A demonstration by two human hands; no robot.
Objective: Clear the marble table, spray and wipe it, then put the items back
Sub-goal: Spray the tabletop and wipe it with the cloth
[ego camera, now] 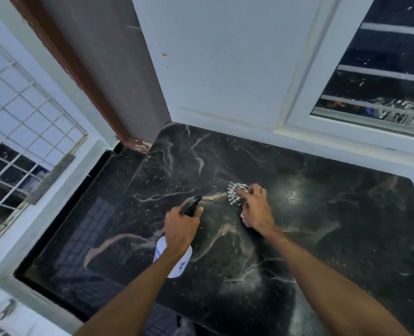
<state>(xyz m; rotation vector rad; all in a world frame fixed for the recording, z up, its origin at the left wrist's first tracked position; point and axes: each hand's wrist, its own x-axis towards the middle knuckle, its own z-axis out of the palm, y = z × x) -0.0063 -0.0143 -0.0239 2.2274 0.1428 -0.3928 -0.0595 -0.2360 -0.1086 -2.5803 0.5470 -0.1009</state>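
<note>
The black marble table (334, 226) with pale veins fills the lower middle of the view and is speckled with droplets. My left hand (180, 226) grips a white spray bottle (174, 259) by its black trigger head, nozzle pointing away over the table's middle. My right hand (255, 208) presses a striped black-and-white cloth (234, 192) flat on the marble, just right of the nozzle. Part of the cloth is hidden under my fingers.
A white wall (225, 69) runs along the table's far edge, with a barred window (383, 76) at the right. A brown door frame (80, 76) and a grilled window (19, 132) stand to the left. A dark gap lies between table and left wall.
</note>
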